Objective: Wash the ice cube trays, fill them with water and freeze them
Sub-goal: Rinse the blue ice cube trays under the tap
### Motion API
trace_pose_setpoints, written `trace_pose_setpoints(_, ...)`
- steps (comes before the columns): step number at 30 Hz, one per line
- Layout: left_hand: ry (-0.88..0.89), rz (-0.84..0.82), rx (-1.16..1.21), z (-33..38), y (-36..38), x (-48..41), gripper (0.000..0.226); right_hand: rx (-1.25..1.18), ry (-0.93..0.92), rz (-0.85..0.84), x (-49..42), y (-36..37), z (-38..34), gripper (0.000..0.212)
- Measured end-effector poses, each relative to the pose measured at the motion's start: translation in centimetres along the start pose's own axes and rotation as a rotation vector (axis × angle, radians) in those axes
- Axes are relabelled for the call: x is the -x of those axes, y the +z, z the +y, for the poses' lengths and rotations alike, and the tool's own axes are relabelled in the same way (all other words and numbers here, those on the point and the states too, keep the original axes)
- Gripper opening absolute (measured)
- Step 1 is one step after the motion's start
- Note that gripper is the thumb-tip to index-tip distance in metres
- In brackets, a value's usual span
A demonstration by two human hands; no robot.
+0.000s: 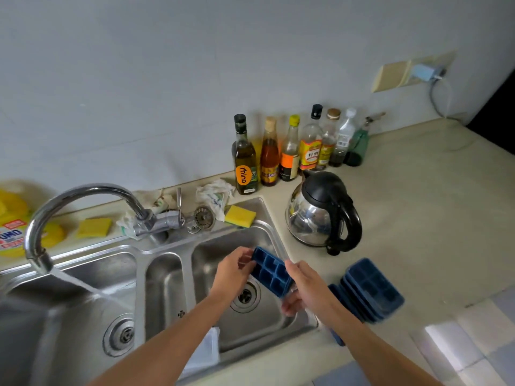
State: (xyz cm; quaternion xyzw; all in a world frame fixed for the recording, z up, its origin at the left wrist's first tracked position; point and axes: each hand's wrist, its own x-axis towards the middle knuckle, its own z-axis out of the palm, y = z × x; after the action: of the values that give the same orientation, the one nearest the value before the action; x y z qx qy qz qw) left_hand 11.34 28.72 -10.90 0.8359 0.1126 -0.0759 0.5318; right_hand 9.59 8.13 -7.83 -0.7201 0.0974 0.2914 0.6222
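A dark blue ice cube tray (pixel 271 271) is held over the right basin of the steel sink (pixel 211 247), tilted with its cells facing up. My left hand (pixel 233 270) grips its far left end. My right hand (pixel 303 285) holds its near right end. A stack of more blue ice cube trays (pixel 372 291) lies on the beige counter just right of the sink. The curved tap (pixel 83 207) reaches over the left basin and water streams from its spout (pixel 39 260).
A steel and black kettle (pixel 324 210) stands on the counter behind the stacked trays. Several sauce and oil bottles (pixel 289 151) line the wall. Yellow sponges (pixel 240 215) and crumpled cloths sit on the sink's back ledge. A yellow detergent container (pixel 12 227) is far left.
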Motion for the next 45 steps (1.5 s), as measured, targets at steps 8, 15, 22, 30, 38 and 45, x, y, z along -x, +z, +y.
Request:
trace_pose_setpoints(8, -0.044, 0.042, 0.040, 3.8, 7.7, 3.1, 0.023, 0.506, -0.230, 0.165, 3.9, -9.9, 0.5, 0.041)
trace_pose_setpoints(15, 0.082, 0.040, -0.283, 5.2, 14.0, 6.1, 0.023, 0.779, -0.458, 0.287, 6.2, -16.5, 1.5, 0.029)
trace_pose_setpoints(22, 0.061, 0.059, -0.567, 5.3, 16.8, 6.3, 0.032, 0.939, -0.352, 0.197, 6.7, -18.0, 4.5, 0.059)
trace_pose_setpoints(30, 0.179, -0.085, -0.646, 2.8, 17.9, 7.7, 0.070, 0.964, -0.296, 0.197, 5.8, -17.5, 6.5, 0.079)
trace_pose_setpoints(38, 0.276, -0.132, -0.763, 0.7, 18.4, 7.6, 0.088, 0.974, -0.311, 0.309, 5.3, -16.5, 6.7, 0.068)
trace_pose_setpoints(45, 0.225, -0.151, -0.535, 1.5, 17.2, 6.4, 0.073, 0.849, -0.342, 0.342, 5.4, -13.6, 3.4, 0.069)
